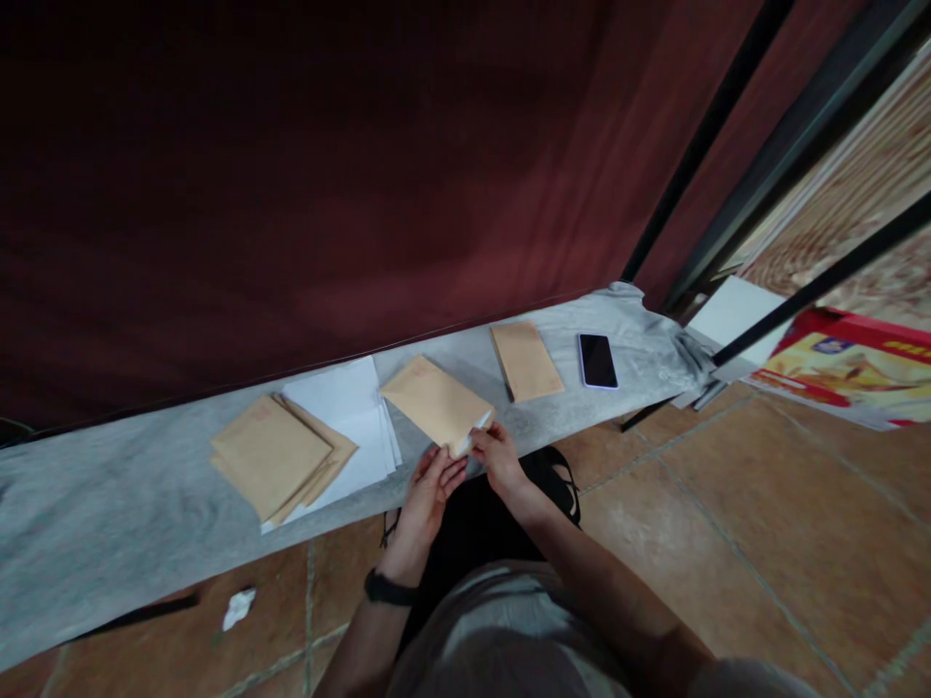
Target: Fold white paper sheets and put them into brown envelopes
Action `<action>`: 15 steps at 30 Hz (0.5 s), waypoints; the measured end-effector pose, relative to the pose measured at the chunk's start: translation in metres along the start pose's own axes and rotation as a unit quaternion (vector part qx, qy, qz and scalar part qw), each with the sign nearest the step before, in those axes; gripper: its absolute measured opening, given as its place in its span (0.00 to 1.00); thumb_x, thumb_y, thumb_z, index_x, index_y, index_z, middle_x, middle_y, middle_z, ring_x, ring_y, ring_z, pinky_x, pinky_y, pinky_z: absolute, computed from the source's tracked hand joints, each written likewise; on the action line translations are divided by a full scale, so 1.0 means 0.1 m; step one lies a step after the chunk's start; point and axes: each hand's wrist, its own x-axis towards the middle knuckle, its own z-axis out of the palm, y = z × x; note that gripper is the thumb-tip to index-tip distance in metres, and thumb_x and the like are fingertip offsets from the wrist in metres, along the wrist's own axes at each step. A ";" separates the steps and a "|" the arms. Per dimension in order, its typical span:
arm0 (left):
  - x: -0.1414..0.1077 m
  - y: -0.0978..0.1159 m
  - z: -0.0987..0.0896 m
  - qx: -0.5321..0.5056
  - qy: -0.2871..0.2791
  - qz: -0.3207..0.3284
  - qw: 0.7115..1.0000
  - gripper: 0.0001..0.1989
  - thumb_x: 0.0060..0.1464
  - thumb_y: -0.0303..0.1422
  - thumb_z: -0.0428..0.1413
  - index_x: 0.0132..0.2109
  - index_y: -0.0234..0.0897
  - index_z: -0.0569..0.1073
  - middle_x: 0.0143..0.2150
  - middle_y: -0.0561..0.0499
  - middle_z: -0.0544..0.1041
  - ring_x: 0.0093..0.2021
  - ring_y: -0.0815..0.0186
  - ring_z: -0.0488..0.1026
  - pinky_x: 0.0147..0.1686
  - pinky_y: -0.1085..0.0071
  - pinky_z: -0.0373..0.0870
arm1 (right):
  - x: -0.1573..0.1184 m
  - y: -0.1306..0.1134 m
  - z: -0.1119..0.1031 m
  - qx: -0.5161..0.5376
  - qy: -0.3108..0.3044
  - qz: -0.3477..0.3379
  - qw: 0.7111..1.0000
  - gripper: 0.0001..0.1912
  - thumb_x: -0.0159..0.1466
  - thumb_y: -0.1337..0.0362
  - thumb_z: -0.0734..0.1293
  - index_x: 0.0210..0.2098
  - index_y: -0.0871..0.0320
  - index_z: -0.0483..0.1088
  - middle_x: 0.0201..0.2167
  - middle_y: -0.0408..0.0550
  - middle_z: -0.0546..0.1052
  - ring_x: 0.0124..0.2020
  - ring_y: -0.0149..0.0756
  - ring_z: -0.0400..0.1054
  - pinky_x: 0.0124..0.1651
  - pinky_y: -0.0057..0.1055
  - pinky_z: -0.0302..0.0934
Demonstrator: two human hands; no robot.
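Note:
A tan paper envelope [433, 397] lies at a slant on the grey cloth, its near end raised in both hands. White paper [471, 432] shows at that end, where the envelope's mouth seems to be. My left hand [434, 477] grips the lower left corner between thumb and fingers. Closed at the white paper and the right corner is my right hand [497, 454]; its fingertips are partly hidden, and I cannot tell if it pinches paper or envelope. Left of these, several tan envelopes [272, 454] overlap on white sheets [345, 399]. One more envelope [528, 361] lies flat to the right.
A phone [597, 361] rests toward the right end of the narrow, cloth-covered bench [109, 485]. Behind it rises a dark red panel [327, 194]. At far right are a black metal bar [821, 281] and a red and yellow box [850, 368]. Crumpled white paper [239, 608] lies on the tiled floor.

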 end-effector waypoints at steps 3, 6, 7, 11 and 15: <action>0.07 0.01 0.14 -0.032 0.006 -0.002 0.999 0.23 0.41 0.35 0.72 0.44 0.36 0.75 0.41 0.47 0.82 0.38 0.63 0.81 0.40 0.68 0.76 | -0.01 0.00 0.01 -0.005 -0.001 -0.003 1.000 0.18 0.47 0.53 0.71 0.32 0.55 0.65 0.31 0.43 0.76 0.33 0.37 0.73 0.36 0.32 0.69; 0.16 0.03 0.14 0.009 0.023 0.017 1.000 0.21 0.38 0.33 0.72 0.41 0.34 0.76 0.36 0.49 0.82 0.33 0.66 0.79 0.34 0.72 0.74 | 0.02 -0.03 -0.01 -0.019 -0.010 -0.007 1.000 0.19 0.47 0.53 0.71 0.34 0.55 0.67 0.31 0.44 0.77 0.31 0.36 0.73 0.34 0.32 0.69; 0.19 0.04 0.11 0.031 0.025 0.024 0.999 0.21 0.39 0.33 0.71 0.41 0.34 0.76 0.34 0.49 0.81 0.31 0.67 0.78 0.32 0.73 0.73 | 0.03 -0.04 -0.03 -0.027 -0.013 -0.008 1.000 0.19 0.47 0.53 0.71 0.35 0.55 0.67 0.32 0.44 0.77 0.30 0.36 0.73 0.33 0.32 0.70; 0.32 0.14 -0.02 0.136 0.033 0.047 0.989 0.19 0.40 0.37 0.70 0.39 0.33 0.76 0.28 0.52 0.78 0.23 0.71 0.72 0.24 0.76 0.66 | 0.12 -0.06 -0.12 -0.066 -0.012 -0.006 0.998 0.21 0.47 0.50 0.72 0.35 0.54 0.67 0.29 0.42 0.75 0.27 0.35 0.71 0.30 0.32 0.70; 0.45 0.24 -0.11 0.166 0.054 0.068 0.982 0.21 0.41 0.36 0.68 0.43 0.33 0.76 0.27 0.55 0.75 0.20 0.73 0.68 0.20 0.77 0.60 | 0.24 -0.02 -0.18 -0.112 -0.020 0.001 0.994 0.19 0.50 0.48 0.72 0.32 0.53 0.65 0.22 0.40 0.72 0.24 0.35 0.70 0.29 0.33 0.69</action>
